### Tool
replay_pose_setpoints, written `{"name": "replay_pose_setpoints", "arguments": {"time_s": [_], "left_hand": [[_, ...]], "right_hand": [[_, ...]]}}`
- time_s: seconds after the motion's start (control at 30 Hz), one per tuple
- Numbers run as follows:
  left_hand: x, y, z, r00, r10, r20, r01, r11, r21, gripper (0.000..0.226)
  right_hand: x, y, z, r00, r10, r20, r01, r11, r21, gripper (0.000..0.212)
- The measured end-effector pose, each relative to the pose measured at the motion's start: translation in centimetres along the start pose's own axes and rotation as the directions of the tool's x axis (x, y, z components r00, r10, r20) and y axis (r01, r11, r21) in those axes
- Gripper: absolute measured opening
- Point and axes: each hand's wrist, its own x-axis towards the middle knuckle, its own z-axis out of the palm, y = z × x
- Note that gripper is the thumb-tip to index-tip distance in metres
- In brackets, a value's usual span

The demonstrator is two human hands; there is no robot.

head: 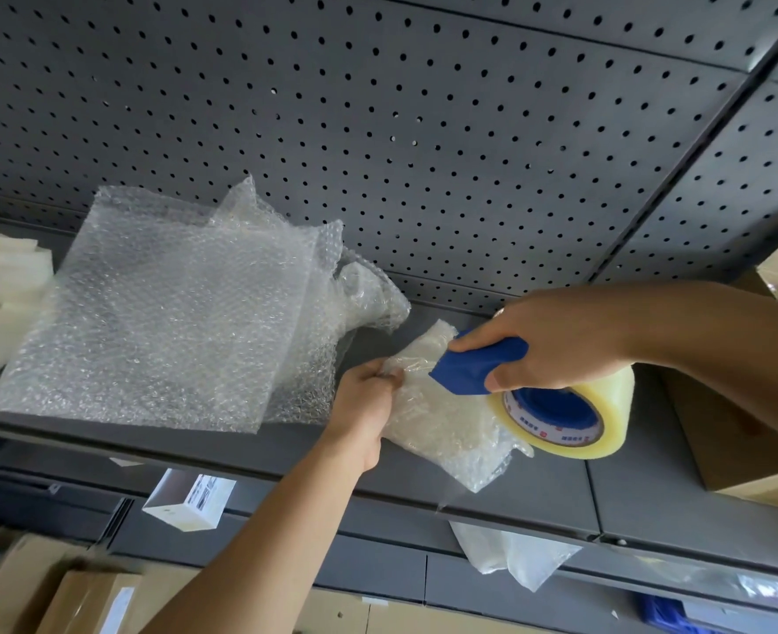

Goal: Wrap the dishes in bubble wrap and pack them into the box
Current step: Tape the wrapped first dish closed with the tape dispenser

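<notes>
The person's left hand grips one end of a wrapped bundle, with the fingers curled tight into the bubbly plastic. The bundle lies on a grey shelf, at about 5 o'clock from the middle of the view. What is inside it cannot be made out through the wrap.

The right hand is closed around a blue tape cutter, with the thumb below and the fingers over the top. The cutter's front edge touches the top of the bundle, just beside the left hand's fingers. A fat roll of clear tape sits on the cutter, under the right hand.

At 9 o'clock, loose bubble wrap sheets lie in a pile on the same shelf. Pale foam pieces sit beside them at the far left edge. A grey board with many small holes stands behind the shelf.

At 4 o'clock, a brown cardboard box rests on the shelf, near the right arm. Below the shelf, at 7 o'clock, there is a small white box. A thin plastic bag hangs at 5 o'clock, under the shelf edge.
</notes>
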Motion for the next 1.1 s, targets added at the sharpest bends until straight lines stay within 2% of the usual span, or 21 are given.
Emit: {"name": "replay_pose_setpoints", "arguments": {"time_s": [0.37,0.67,0.8,0.87,0.9,0.93,0.97,1.03,1.07,1.1], "left_hand": [[0.2,0.3,-0.2,0.999,0.02,-0.029,-0.02,1.0,0.024,0.021],[0.1,1.0,0.2,1.0,-0.005,-0.027,0.005,1.0,0.008,0.026],[-0.3,1.2,0.1,1.0,-0.024,0.006,0.024,0.999,-0.031,0.032],[-0.3,0.8,0.4,0.999,0.047,-0.012,-0.047,0.998,0.029,0.03],[-0.3,0.5,0.5,0.988,0.148,-0.03,-0.143,0.979,0.144,0.029],[-0.4,0.1,0.5,0.956,0.289,-0.045,-0.265,0.922,0.283,0.03],[-0.8,-0.4,0.3,0.891,0.451,-0.058,-0.387,0.818,0.425,0.032],[-2.6,-1.3,0.0,0.661,0.747,-0.072,-0.565,0.559,0.606,0.032],[-3.9,-1.8,0.0,0.541,0.84,-0.037,-0.621,0.429,0.655,0.031],[-5.1,-2.7,0.1,0.451,0.891,0.052,-0.67,0.3,0.679,0.035]], "right_hand": [[-2.9,1.1,-0.4,0.998,0.03,0.059,-0.035,0.996,0.077,0.048],[-4.1,1.0,0.7,0.998,0.06,-0.006,-0.06,0.998,-0.037,0.048],[-4.0,1.3,0.4,0.998,0.067,-0.012,-0.068,0.997,-0.033,0.048],[-4.0,1.4,0.2,0.997,0.072,0.0,-0.072,0.997,-0.017,0.047],[-3.9,1.5,0.1,0.997,0.073,0.003,-0.073,0.997,-0.013,0.047],[-3.9,1.5,0.0,0.997,0.074,0.001,-0.074,0.997,-0.01,0.047],[-3.8,1.6,-0.1,0.997,0.074,-0.004,-0.075,0.997,-0.003,0.047],[-3.7,1.6,-0.2,0.996,0.084,-0.007,-0.083,0.996,0.039,0.046],[-3.6,1.5,-0.3,0.996,0.09,-0.003,-0.089,0.994,0.058,0.046],[-3.5,1.5,-0.3,0.996,0.093,0.002,-0.093,0.993,0.067,0.046]]}}
